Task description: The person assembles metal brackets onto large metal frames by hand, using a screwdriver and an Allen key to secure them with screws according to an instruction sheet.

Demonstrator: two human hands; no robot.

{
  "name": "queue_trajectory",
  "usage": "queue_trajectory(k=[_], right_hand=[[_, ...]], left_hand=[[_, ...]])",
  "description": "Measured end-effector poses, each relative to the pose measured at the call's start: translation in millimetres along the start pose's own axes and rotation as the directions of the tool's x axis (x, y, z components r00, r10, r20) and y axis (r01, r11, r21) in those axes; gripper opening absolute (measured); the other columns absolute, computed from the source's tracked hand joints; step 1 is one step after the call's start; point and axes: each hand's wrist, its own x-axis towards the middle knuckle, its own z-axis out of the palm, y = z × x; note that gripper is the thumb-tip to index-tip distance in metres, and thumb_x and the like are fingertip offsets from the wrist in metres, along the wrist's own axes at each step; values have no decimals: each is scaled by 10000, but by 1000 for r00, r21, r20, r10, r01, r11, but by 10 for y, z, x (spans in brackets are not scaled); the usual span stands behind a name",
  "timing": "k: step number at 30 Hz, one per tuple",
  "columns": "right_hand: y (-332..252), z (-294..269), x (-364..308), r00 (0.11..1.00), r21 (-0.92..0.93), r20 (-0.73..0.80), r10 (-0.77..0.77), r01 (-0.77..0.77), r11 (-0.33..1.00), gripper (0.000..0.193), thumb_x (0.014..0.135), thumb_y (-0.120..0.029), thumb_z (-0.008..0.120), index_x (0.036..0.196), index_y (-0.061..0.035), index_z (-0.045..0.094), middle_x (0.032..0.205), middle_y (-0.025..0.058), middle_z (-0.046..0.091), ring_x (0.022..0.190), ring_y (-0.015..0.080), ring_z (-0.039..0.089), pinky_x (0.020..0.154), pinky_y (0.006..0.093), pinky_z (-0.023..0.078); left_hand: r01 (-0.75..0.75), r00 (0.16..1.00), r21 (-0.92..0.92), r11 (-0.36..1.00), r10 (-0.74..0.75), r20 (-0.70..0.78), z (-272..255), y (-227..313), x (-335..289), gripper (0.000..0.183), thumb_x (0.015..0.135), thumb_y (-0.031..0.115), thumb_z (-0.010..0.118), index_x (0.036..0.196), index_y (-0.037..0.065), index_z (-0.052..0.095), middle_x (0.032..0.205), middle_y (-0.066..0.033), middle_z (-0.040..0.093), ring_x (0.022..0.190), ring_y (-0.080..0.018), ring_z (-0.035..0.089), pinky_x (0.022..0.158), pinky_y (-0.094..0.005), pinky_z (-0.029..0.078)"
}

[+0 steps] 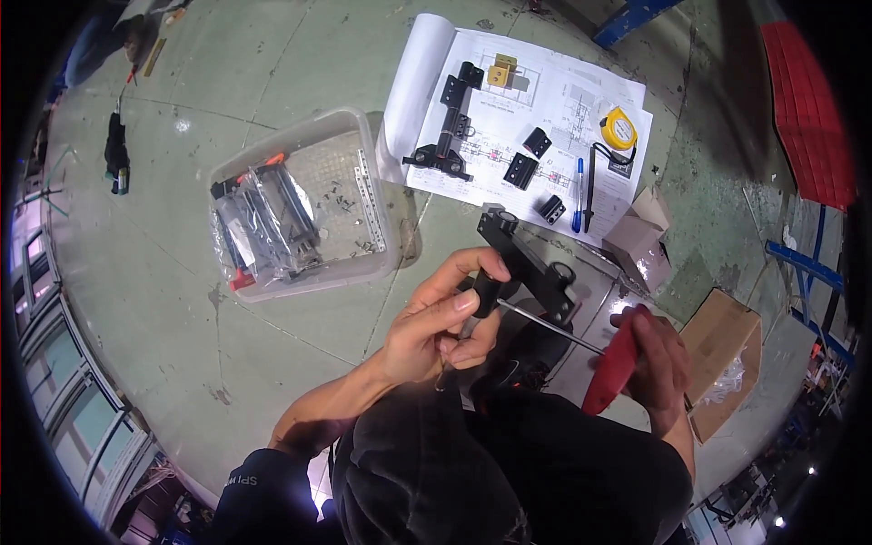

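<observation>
Between the thumb and fingers of my left hand [431,318] is a black hinge [536,268], a long body with round barrel parts, held up above the floor. My right hand [658,368] grips the red handle of a screwdriver [554,332]. The screwdriver's steel shaft points left, and its tip meets the hinge's lower barrel close to my left fingertips. Whether the tip sits in a screw cannot be made out. Beyond my hands, a similar black hinge [447,136] and smaller black hinge pieces [521,171] lie on a drawing sheet [536,68].
A clear plastic bin [304,289] holds bagged parts and loose screws. On the sheet lie a yellow tape measure [619,130], a blue pen [579,195] and a brass-coloured bracket [502,71]. An open cardboard box [718,341] stands at right; a black-handled tool [117,150] lies far left.
</observation>
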Motion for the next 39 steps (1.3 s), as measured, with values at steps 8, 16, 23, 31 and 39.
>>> queue_trajectory(k=[8, 16, 23, 31, 39], right_hand=[[-124, -28, -23, 992, 164, 98, 75, -90, 982, 506, 854, -476, 655, 956, 19, 632, 598, 69, 586, 452, 172, 536, 435, 266, 410], [-337, 151, 34, 297, 505, 648, 702, -857, -104, 720, 854, -612, 584, 1145, 44, 523, 928, 182, 638, 698, 173, 598, 615, 257, 466], [9, 142, -15, 997, 53, 78, 30, -34, 998, 894, 537, -614, 829, 1147, -16, 565, 1068, 177, 589, 878, 264, 629, 707, 354, 518], [-326, 272, -195, 501, 670, 605, 619, -740, -56, 536, 898, -479, 552, 767, 38, 606, 672, 109, 636, 491, 145, 593, 434, 250, 438], [-420, 391, -21, 567, 772, 1, 824, -524, 360, 525, 975, -428, 398, 1214, 39, 373, 732, 144, 570, 484, 140, 518, 458, 224, 426]], left_hand=[[-107, 994, 386, 916, 85, 76, 96, 30, -17, 300, 998, 192, 424, 1214, -14, 445, 560, -1, 429, 458, -48, 380, 457, -189, 264], [-124, 992, 485, 866, 95, 84, 32, -52, 39, 281, 982, 147, 414, 1211, -15, 443, 561, -25, 415, 460, -58, 373, 445, -192, 266], [103, 994, -97, 990, -98, 53, 86, -37, 71, 278, 983, 192, 426, 1210, 33, 436, 556, -27, 395, 468, -55, 334, 424, -206, 242], [-233, 959, 648, 725, 62, 276, 86, -41, 202, 295, 1001, 230, 431, 1170, -11, 456, 593, -14, 452, 461, -56, 396, 444, -220, 282], [21, 995, 461, 887, -64, 79, -89, -143, 224, 298, 1024, 279, 398, 1218, 56, 431, 538, 19, 412, 458, -32, 342, 449, -198, 232]])
